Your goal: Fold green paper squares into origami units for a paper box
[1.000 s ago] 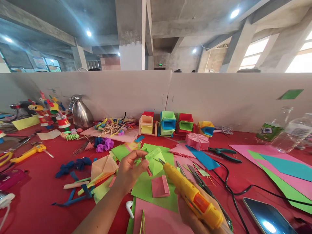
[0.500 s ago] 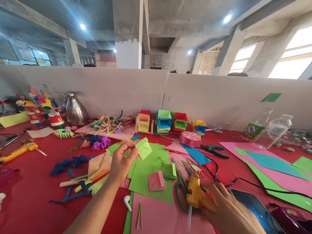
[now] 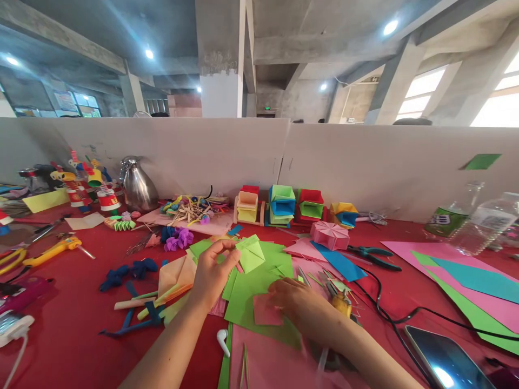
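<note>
at your far left a yellow glue gun (image 3: pixel 54 254) lies on the red table (image 3: pixel 68 329), and paper-cup figures (image 3: pixel 108 200) stand behind it, with a steel jug (image 3: pixel 140 186) to their right. next come dark blue paper pieces (image 3: pixel 133 271) and purple paper flowers (image 3: pixel 180 239), with a heap of thin sticks (image 3: pixel 192 212) behind them. your left hand (image 3: pixel 213 270) has thumb and forefinger pinching the folded green paper (image 3: pixel 251 255) by its left edge, so that piece is tilted above the large green sheet (image 3: pixel 243 312). nearer you, a white earbud (image 3: pixel 223 342) lies just beside the stacked papers. at the back, against the partition, stand three stacks of coloured folded boxes (image 3: pixel 282 205). on the green sheet the folded pink square (image 3: pixel 265 312) lies flat, and your right hand (image 3: pixel 298 305) is palm down over its upper right corner; you have the fingers bent slightly, but whether they grip anything cannot be told, as what is under the palm is hidden. a second yellow glue gun (image 3: pixel 343 303) shows partly behind your right forearm. further right lie a blue paper strip (image 3: pixel 340 262), dark pliers (image 3: pixel 375 257) and a phone (image 3: pixel 446 354), then two clear bottles (image 3: pixel 484 221)
</note>
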The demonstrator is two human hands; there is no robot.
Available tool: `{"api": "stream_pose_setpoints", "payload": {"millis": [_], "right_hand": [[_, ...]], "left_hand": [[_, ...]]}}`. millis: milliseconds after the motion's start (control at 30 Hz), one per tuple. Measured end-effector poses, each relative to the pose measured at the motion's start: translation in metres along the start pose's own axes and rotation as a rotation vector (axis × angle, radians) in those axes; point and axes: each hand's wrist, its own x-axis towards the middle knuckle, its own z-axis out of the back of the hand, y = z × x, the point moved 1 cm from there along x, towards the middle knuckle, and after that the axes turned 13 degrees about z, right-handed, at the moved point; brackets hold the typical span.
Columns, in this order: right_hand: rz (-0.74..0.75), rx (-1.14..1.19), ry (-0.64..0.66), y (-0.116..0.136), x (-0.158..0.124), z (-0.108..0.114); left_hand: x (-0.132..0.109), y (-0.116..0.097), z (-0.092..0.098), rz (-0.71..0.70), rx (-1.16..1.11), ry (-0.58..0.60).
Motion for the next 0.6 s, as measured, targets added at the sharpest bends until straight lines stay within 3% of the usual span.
{"api": "stream_pose_setpoints", "payload": {"millis": [100, 233, 333, 433, 600], "right_hand": [[0.021, 0.027, -0.046, 0.001, -0.005, 0.001], [-0.004, 0.166, -0.274, 0.006, -0.020, 0.013], [-0.109, 0.288, -0.418, 0.011, -0.033, 0.025], [-0.191, 0.341, -0.459, 0.016, -0.042, 0.035], [-0.061, 0.298, -0.566, 0.027, -0.044, 0.043]], "left_hand": [[0.002, 0.000, 0.000, 0.068, -0.121, 0.027], [0.000, -0.001, -0.002, 0.092, -0.099, 0.017], [-0.008, -0.003, -0.006, 0.023, 0.100, 0.046], [-0.018, -0.004, -0.013, -0.097, 0.292, 0.097], [-0.029, -0.002, -0.022, -0.192, 0.402, 0.201]]}}
